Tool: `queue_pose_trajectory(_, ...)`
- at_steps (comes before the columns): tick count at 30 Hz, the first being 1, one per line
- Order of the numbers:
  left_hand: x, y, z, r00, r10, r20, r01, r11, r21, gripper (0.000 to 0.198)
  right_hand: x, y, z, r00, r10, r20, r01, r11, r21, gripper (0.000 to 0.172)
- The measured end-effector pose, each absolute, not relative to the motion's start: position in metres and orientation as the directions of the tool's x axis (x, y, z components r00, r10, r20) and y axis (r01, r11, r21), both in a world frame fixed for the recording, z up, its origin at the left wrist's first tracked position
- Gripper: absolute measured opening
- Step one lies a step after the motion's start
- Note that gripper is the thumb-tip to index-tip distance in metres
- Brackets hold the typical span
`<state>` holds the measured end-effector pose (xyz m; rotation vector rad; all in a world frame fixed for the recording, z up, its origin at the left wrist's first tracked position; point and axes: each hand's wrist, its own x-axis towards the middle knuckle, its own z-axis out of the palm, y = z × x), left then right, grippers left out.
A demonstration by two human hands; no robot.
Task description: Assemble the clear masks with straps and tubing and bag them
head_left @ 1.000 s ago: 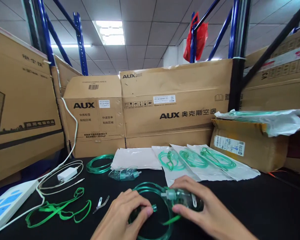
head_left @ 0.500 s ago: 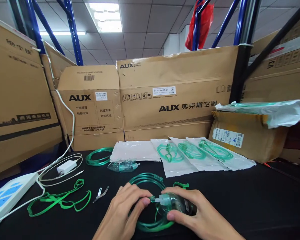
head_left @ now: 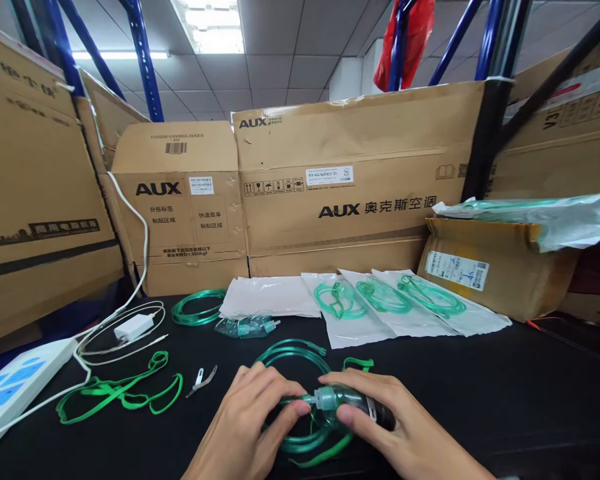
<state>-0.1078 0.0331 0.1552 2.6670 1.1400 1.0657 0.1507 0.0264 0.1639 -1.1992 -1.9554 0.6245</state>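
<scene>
My left hand pinches the end of a green tube between thumb and fingers. That end meets the pale nozzle of a clear green oxygen mask; how far it sits on cannot be seen. My right hand wraps round the mask, thumb below and fingers above, hiding much of it. The tube's coil lies on the black table around and beneath both hands. A green elastic strap trails below the mask.
Left lie a loose green strap, small metal pieces, a white adapter and power strip. Behind are another mask, a green tube coil and white packs of tubing. A cardboard box stands right.
My left fingers have shifted slightly toward the nozzle, and the tube end sits closer against it. My right hand still holds the mask. The view has tilted slightly.
</scene>
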Motion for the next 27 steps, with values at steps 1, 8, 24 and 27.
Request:
queue_pose_trajectory(1,-0.108,0.033,0.155,0.492,0.645,0.585,0.614,-0.733,0.292,0.015,0.151,0.026,0.165,-0.282,0.898,0.339,0.531,0.440,-0.724,0.045)
queue_pose_trajectory(8,-0.109,0.031,0.157,0.552,0.578,0.601,0.582,-0.783,0.220,0.012,0.144,0.026,0.182,-0.281,0.895,0.346,0.482,0.444,-0.756,0.031)
queue_pose_trajectory(24,-0.105,0.031,0.150,0.574,0.446,0.687,0.478,-0.863,0.160,0.017,0.143,0.025,0.184,-0.356,0.838,0.414,0.380,0.534,-0.755,0.042)
queue_pose_trajectory(27,-0.104,0.030,0.154,0.565,0.429,0.705,0.461,-0.873,0.161,0.017,0.144,0.028,0.177,-0.350,0.823,0.447,0.338,0.556,-0.759,0.042)
